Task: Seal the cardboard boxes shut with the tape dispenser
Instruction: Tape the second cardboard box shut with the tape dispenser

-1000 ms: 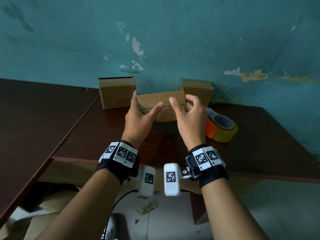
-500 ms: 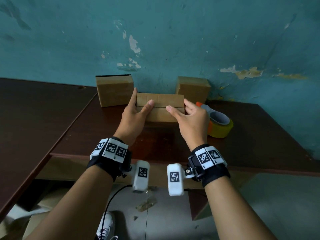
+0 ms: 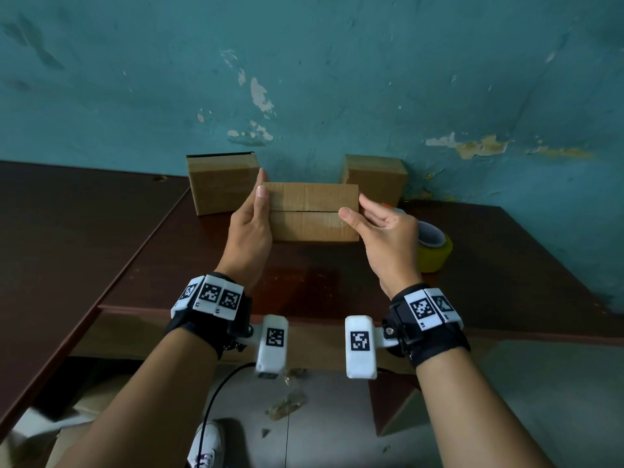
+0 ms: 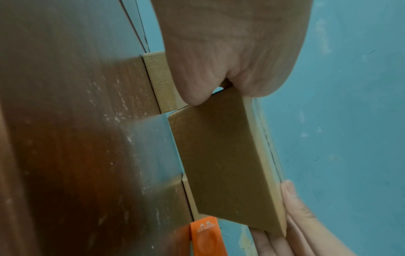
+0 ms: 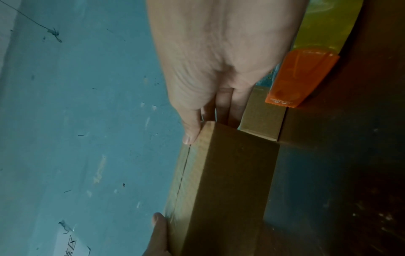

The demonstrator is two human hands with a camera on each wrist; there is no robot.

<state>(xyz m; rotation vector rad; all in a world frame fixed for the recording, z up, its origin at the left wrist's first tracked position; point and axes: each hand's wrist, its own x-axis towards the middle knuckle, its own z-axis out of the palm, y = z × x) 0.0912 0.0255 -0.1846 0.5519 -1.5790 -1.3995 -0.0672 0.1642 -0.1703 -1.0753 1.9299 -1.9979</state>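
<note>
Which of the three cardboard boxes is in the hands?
The middle box, gripped at its ends by left hand and right hand; the other two sit untouched against the wall.

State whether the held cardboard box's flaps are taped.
Closed but untaped: the middle box shows a bare dark seam; both hands grip its ends.

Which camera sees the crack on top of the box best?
The head view: the whole seam shows across the box held between both hands. The right wrist view shows it edge-on as a thin line. The left wrist view barely shows it.
</note>
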